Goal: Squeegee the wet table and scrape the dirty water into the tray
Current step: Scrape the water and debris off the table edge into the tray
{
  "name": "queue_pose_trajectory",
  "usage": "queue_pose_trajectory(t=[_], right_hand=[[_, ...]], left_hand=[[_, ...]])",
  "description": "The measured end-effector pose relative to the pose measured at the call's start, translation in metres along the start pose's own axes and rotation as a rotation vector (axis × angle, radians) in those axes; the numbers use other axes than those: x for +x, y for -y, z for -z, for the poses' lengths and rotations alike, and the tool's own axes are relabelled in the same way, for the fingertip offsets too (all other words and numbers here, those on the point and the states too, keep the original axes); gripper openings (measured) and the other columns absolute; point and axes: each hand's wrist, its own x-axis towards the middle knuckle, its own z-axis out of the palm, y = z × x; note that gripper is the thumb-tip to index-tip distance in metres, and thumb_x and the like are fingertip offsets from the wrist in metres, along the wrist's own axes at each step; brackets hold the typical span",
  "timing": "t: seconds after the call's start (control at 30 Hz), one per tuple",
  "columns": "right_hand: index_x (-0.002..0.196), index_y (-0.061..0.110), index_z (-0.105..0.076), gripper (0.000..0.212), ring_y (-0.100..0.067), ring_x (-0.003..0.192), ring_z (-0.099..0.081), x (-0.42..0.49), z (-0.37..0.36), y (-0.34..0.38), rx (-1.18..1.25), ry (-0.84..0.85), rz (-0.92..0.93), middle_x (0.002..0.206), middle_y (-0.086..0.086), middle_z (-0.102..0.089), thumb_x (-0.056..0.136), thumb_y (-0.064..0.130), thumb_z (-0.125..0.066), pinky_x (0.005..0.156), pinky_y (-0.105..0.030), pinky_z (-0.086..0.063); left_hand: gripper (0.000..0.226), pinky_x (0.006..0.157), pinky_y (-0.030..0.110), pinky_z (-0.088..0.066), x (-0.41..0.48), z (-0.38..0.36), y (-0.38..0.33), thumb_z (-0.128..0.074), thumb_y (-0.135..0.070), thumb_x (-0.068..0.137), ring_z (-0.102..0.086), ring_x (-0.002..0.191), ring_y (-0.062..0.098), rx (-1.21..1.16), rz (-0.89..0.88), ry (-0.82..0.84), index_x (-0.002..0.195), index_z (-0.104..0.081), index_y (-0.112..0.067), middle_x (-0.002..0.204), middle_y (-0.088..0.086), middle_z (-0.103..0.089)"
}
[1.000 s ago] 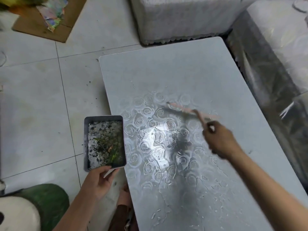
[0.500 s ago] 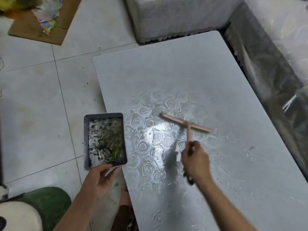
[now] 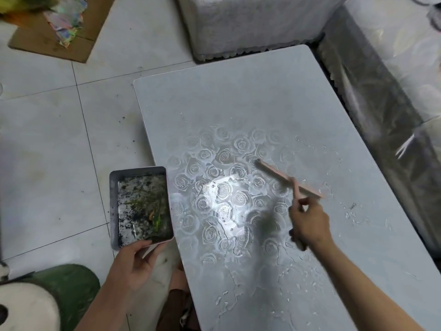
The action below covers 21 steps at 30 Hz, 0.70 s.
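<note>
A pale tiled floor (image 3: 47,151) is filling the nine o'clock half of the view, with a flat sheet of brown cardboard (image 3: 43,46) lying at eleven o'clock. A grey rectangular tabletop (image 3: 238,101) with an embossed rose pattern is running from the middle toward five o'clock, and it is shining with a bright glare at its centre. White cloth-covered furniture (image 3: 250,25) is standing at twelve o'clock, just beyond the tabletop's far edge. Thin streaks and beads of water (image 3: 281,275) are lying across the near part of the tabletop.

A grey rectangular tray (image 3: 113,206) is sitting just beside the tabletop's nine o'clock edge; dirty water with dark specks and green scraps (image 3: 143,206) is lying in it. The left hand (image 3: 133,261) is gripping the tray's near rim, thumb on top and fingers curled beneath. At three o'clock of the glare, the right hand (image 3: 310,225) is curling around the handle of a pink T-shaped squeegee (image 3: 281,176), whose blade is slanting over the wet roses. Whether the blade is touching the surface cannot be told through the blur.
</note>
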Motion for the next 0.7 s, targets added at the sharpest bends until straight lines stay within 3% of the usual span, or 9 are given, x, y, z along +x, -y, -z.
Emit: queue_pose_trajectory(t=[0.1,0.2,0.27,0.37,0.47,0.57,0.7], right_hand=[[0.091,0.016,-0.043,0.008,-0.032,0.059,-0.065,-0.036,-0.038,-0.007,0.063,0.060,0.017,0.075,-0.013,-0.064,0.096,0.019,-0.047,0.060,-0.045,-0.057],[0.095,0.018,-0.047,0.005,-0.031,0.064,-0.066,-0.060,-0.058,0.002,0.135,0.152,0.027,0.075,-0.012,-0.066,0.094,0.023,-0.048,0.068,-0.043,-0.057],[0.096,0.023,-0.052,0.006,-0.028,0.057,-0.066,-0.067,-0.052,0.006,0.240,0.185,0.043,0.068,-0.011,-0.066,0.092,0.027,-0.051,0.063,-0.041,-0.057],[0.099,0.028,-0.051,0.005,-0.016,0.039,-0.056,-0.065,-0.020,0.001,0.293,0.187,0.200,0.064,-0.008,-0.061,0.095,0.026,-0.053,0.038,-0.029,-0.047],[0.114,0.034,-0.045,0.019,-0.009,0.040,-0.056,-0.043,0.028,-0.018,0.004,0.269,0.305,0.075,-0.005,-0.064,0.096,0.031,-0.052,0.042,-0.028,-0.047],[0.122,0.026,-0.051,0.027,-0.010,0.066,-0.065,-0.020,0.074,-0.043,-0.469,0.353,0.387,0.085,0.004,-0.067,0.095,0.027,-0.054,0.071,-0.033,-0.052],[0.128,0.029,-0.046,0.031,-0.013,0.088,-0.057,0.001,0.103,-0.070,-0.854,0.407,0.399,0.105,0.008,-0.065,0.097,0.030,-0.049,0.077,-0.028,-0.045]], left_hand=[[0.020,0.063,0.039,-0.059,-0.002,0.010,0.004,-0.039,0.011,0.090,-0.060,0.095,0.040,0.003,-0.006,0.004,0.086,-0.055,0.000,0.093,0.021,-0.064],[0.019,0.063,0.038,-0.059,-0.002,0.015,0.009,-0.039,0.010,0.090,-0.057,0.104,0.041,0.011,-0.008,-0.003,0.084,-0.055,0.001,0.091,0.022,-0.065],[0.018,0.072,0.040,-0.059,-0.003,0.017,0.013,-0.038,0.010,0.091,-0.053,0.114,0.044,0.010,-0.006,0.002,0.088,-0.054,0.001,0.107,0.025,-0.062],[0.017,0.103,0.043,-0.043,-0.005,0.022,0.016,-0.039,0.009,0.093,-0.047,0.124,0.044,-0.003,0.000,-0.003,0.088,-0.052,0.000,0.128,0.026,-0.050],[0.017,0.105,0.043,-0.043,-0.005,0.026,0.018,-0.038,0.009,0.093,-0.048,0.120,0.042,-0.022,-0.007,0.004,0.086,-0.052,0.000,0.121,0.026,-0.052],[0.019,0.080,0.038,-0.055,-0.004,0.032,0.017,-0.038,0.008,0.094,-0.049,0.111,0.037,-0.015,0.006,0.006,0.085,-0.052,-0.001,0.103,0.021,-0.055],[0.022,0.113,0.042,-0.032,-0.007,0.037,0.014,-0.036,0.007,0.095,-0.046,0.112,0.042,-0.004,-0.025,-0.032,0.081,-0.051,0.000,0.092,0.019,-0.054]])
